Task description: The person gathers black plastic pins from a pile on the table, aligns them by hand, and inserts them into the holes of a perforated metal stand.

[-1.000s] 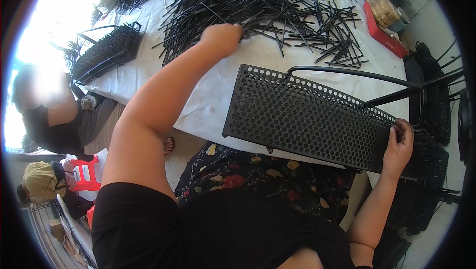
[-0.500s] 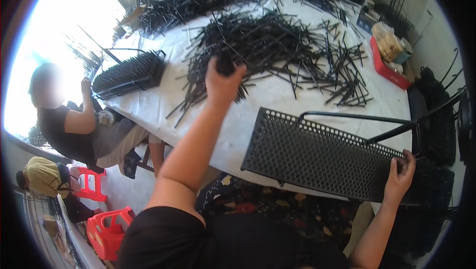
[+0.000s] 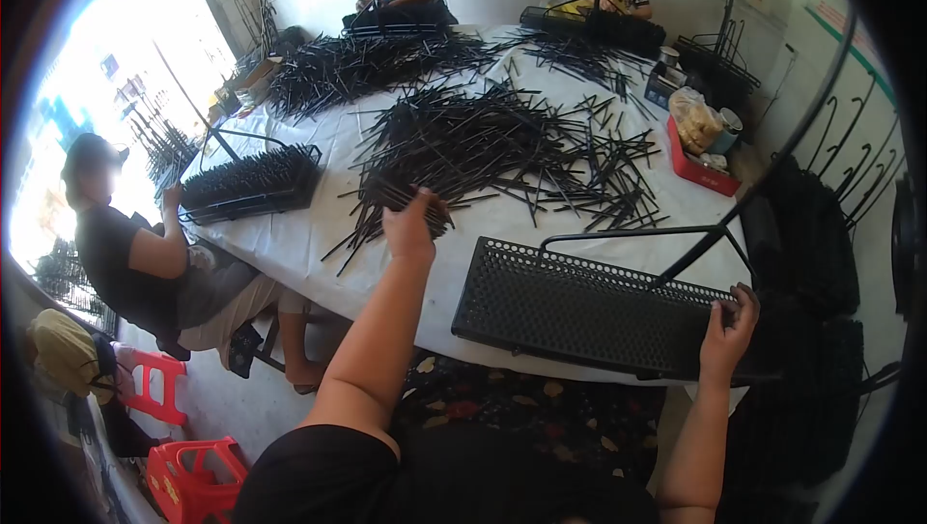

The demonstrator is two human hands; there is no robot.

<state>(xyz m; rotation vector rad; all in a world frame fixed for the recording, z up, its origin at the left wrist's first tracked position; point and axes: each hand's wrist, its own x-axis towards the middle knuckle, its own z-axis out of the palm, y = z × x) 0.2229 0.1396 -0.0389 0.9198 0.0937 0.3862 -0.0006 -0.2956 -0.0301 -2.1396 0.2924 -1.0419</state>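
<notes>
My left hand (image 3: 411, 232) is closed around a bunch of thin black sticks (image 3: 394, 194) at the near left edge of a large loose pile of the same sticks (image 3: 483, 142). In front of me, at the table's near edge, stands a long black perforated metal rack (image 3: 589, 316) with rows of round holes and a bent rod handle (image 3: 697, 258). My right hand (image 3: 731, 331) grips the rack's right end, thumb and fingers over its rim. The hand itself hides part of that end.
A white-covered table (image 3: 333, 162) bears further stick heaps (image 3: 357, 70). On the left a co-worker (image 3: 126, 244) sits by a rack filled with upright sticks (image 3: 251, 181). Two people sit across the table. A red tray (image 3: 700, 174) lies at the right; a red stool (image 3: 193, 481) stands on the floor.
My view has tilted up, bringing the people across the table into sight. My left hand stays at the pile, with its wrist turned. My right hand keeps its hold on the rack.
</notes>
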